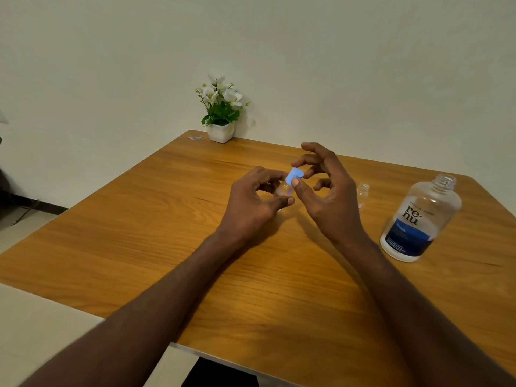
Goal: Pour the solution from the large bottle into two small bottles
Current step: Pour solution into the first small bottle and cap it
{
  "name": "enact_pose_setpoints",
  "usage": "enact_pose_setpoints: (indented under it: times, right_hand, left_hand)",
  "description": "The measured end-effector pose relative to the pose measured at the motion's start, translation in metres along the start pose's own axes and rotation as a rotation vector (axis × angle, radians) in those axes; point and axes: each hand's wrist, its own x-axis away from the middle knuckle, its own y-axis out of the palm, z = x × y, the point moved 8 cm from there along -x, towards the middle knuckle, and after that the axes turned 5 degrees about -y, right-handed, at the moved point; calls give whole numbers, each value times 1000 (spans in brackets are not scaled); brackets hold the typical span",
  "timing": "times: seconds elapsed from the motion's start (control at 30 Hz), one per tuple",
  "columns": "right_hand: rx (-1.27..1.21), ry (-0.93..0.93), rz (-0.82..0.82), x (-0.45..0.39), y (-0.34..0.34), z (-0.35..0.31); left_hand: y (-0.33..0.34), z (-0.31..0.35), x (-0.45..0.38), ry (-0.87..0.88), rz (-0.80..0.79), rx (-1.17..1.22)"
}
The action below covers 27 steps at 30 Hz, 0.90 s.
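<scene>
**Small bottle in hand, blue cap at its top**

Both forearms enter from the bottom edge and meet at mid-frame above the wooden table point(117, 219). My left hand point(251, 202) curls its fingers and thumb round a small clear bottle point(283, 189), tilted, its top toward the upper right. My right hand point(326, 196) pinches the blue cap point(294, 175) at that top between thumb and a fingertip; the other fingers are spread and loosely bent. Whether the cap is seated on the neck or just off it, I cannot tell.

Second small bottle point(363, 194): upright on the table, uncapped, just right of my right hand, partly hidden behind it.

Large bottle point(421, 219): right side of frame, standing, uncapped, clear with a dark blue label. Liquid level not readable.

Upper centre, at the far table edge against the wall: white pot of white flowers point(220, 113).
</scene>
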Motion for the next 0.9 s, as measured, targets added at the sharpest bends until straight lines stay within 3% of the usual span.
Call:
enact_pose_setpoints:
  times: [0.9]
  right_hand:
    - [22, 16, 43, 0, 0, 8]
  left_hand:
    - [-1, -1, 0, 7, 10, -4]
